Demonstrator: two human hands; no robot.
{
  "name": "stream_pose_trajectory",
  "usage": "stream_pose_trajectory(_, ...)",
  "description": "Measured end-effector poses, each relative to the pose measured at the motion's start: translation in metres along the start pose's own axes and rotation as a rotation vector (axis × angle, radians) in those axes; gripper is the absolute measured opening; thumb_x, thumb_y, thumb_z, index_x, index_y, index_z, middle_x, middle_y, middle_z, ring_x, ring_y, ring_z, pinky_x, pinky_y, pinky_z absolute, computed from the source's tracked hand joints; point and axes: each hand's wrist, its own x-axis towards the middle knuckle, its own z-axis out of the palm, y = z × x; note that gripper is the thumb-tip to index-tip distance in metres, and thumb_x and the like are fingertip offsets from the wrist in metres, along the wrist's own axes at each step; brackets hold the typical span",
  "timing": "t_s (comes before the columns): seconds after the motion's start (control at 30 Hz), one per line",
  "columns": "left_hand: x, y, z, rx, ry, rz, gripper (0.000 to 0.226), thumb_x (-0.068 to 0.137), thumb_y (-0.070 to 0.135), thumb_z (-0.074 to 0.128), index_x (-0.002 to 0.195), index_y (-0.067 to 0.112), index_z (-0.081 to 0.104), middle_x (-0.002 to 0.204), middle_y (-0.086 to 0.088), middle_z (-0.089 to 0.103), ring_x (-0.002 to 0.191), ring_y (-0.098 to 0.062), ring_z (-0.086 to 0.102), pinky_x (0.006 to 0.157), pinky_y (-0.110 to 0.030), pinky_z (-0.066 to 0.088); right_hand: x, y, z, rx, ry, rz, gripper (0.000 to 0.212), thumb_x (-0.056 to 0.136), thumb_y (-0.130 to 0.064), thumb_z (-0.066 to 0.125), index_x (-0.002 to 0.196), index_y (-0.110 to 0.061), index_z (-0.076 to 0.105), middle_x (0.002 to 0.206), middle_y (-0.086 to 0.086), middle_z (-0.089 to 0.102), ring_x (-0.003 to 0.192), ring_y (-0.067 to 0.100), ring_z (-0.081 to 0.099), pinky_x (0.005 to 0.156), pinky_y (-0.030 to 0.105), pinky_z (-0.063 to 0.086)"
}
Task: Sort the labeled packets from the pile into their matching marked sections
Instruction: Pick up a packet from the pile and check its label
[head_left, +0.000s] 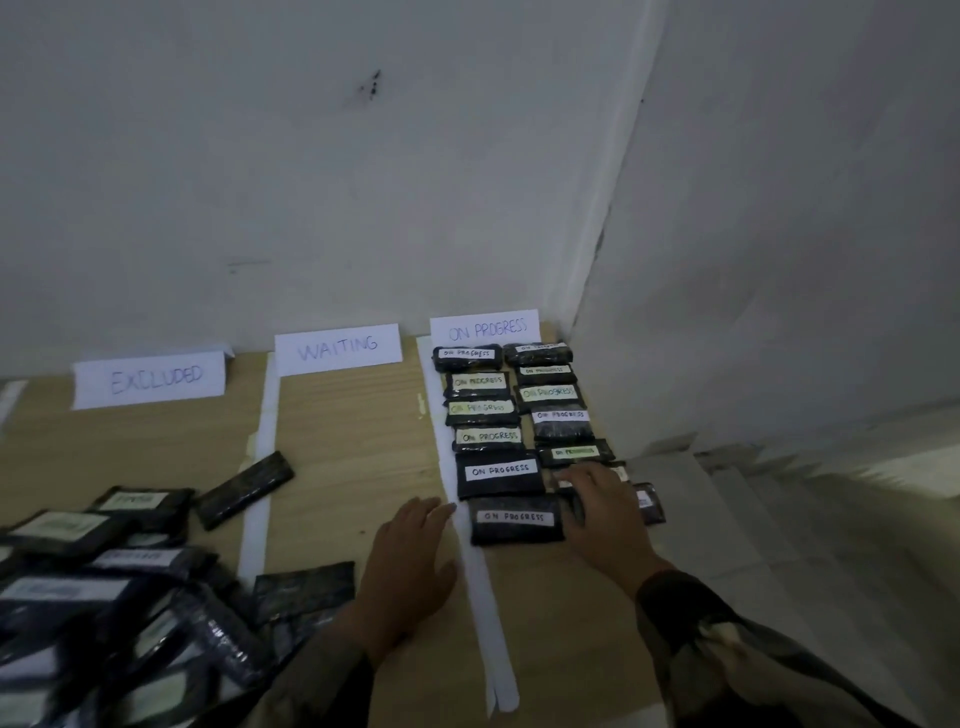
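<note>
Wooden table (353, 441), left hand (410, 561) flat beside white tape strip (480, 597), right hand (602, 519) flat atop ON PROGRESS packets (501, 473), pile (104, 597) leftward

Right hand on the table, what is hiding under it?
The right hand rests on a dark packet in the ON PROGRESS section; only its edges show. Its label is covered, so the words cannot be read. A second packet peeks out beside it.
</note>
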Motion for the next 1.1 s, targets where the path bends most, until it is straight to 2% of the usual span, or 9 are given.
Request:
stream_pose_trajectory(0.2,-0.035,-0.050,-0.032,-0.003,0.016,-0.113,0.062,0.080,0.035,0.055,0.138,0.018,0.041,0.143,-0.006,0.040,0.134,-0.027,0.033,0.104,-0.041,0.034,-0.015,-0.096,0.032,0.165,-0.076,-0.140,0.031,0.071,-0.015,0.057,0.101,-0.020,0.064,0.099,0.000,0.058,0.094,0.022,0.055,0.078,0.034,0.044)
stream_pose_trajectory(0.37,-0.076,-0.093,-0.066,-0.091,0.109,-0.217,0.046,0.083,0.020,0.055,0.128,0.017,0.052,0.131,-0.004,0.052,0.124,-0.024,0.045,0.100,-0.034,0.038,-0.035,-0.162,0.058,0.192,-0.262,-0.242,0.038,0.073,-0.036,0.041,0.100,-0.022,0.064,0.104,0.000,0.058,0.096,0.024,0.056,0.076,0.032,0.036)
stream_pose_trajectory(0.47,-0.096,-0.114,-0.081,-0.131,0.100,-0.246,0.041,0.085,0.015,0.059,0.125,0.022,0.053,0.126,-0.001,0.055,0.111,-0.022,0.053,0.096,-0.034,0.040,-0.042,-0.188,0.071,0.159,-0.426,-0.234,0.031,0.081,-0.036,0.056,0.110,-0.026,0.060,0.114,-0.003,0.052,0.107,0.021,0.049,0.086,0.034,0.036)
stream_pose_trajectory(0.57,-0.111,-0.127,-0.090,-0.169,0.071,-0.269,0.039,0.086,0.014,0.060,0.123,0.026,0.054,0.117,0.002,0.057,0.088,-0.013,0.054,0.089,-0.029,0.045,-0.047,-0.203,0.080,0.074,-0.537,-0.241,0.044,0.079,-0.044,0.063,0.119,-0.030,0.054,0.123,-0.004,0.046,0.114,0.020,0.043,0.092,0.035,0.029)
stream_pose_trajectory(0.67,-0.118,-0.136,-0.094,-0.198,0.057,-0.274,0.041,0.087,0.008,0.055,0.122,0.030,0.054,0.114,0.002,0.057,0.099,-0.013,0.053,0.089,-0.028,0.045,-0.054,-0.218,0.085,0.037,-0.556,-0.262,0.044,0.080,-0.050,0.055,0.121,-0.032,0.052,0.125,-0.004,0.044,0.116,0.020,0.041,0.094,0.035,0.024)
stream_pose_trajectory(0.77,-0.123,-0.142,-0.100,-0.233,0.075,-0.273,0.049,0.084,-0.003,0.047,0.122,0.027,0.055,0.124,0.002,0.054,0.115,-0.015,0.049,0.091,-0.026,0.042,-0.059,-0.235,0.089,0.064,-0.538,-0.285,0.061,0.071,-0.066,0.033,0.116,-0.032,0.054,0.120,-0.006,0.047,0.115,0.018,0.043,0.092,0.033,0.024)
stream_pose_trajectory(0.9,-0.130,-0.153,-0.112,-0.228,0.106,-0.257,0.051,0.079,-0.006,0.048,0.120,0.022,0.057,0.126,-0.001,0.055,0.118,-0.020,0.049,0.091,-0.028,0.041,-0.061,-0.268,0.099,-0.032,-0.523,-0.303,0.072,0.065,-0.076,0.024,0.109,-0.028,0.057,0.114,-0.003,0.051,0.113,0.021,0.044,0.103,0.042,0.023)
stream_pose_trajectory(1.0,-0.134,-0.162,-0.120,-0.218,0.119,-0.256,0.050,0.076,-0.004,0.054,0.119,0.021,0.059,0.127,0.000,0.056,0.120,-0.020,0.049,0.096,-0.026,0.038,-0.065,-0.295,0.109,-0.136,-0.534,-0.245,0.066,0.065,-0.075,0.035,0.103,-0.025,0.057,0.115,0.000,0.051,0.115,0.025,0.042,0.108,0.050,0.017)
stream_pose_trajectory(1.1,-0.137,-0.170,-0.123,-0.201,0.103,-0.267,0.048,0.080,0.001,0.056,0.123,0.023,0.058,0.130,0.001,0.055,0.122,-0.018,0.048,0.100,-0.024,0.036,-0.065,-0.308,0.115,-0.197,-0.498,-0.179,0.048,0.076,-0.060,0.056,0.106,-0.023,0.055,0.121,0.003,0.049,0.118,0.026,0.040,0.108,0.051,0.018)
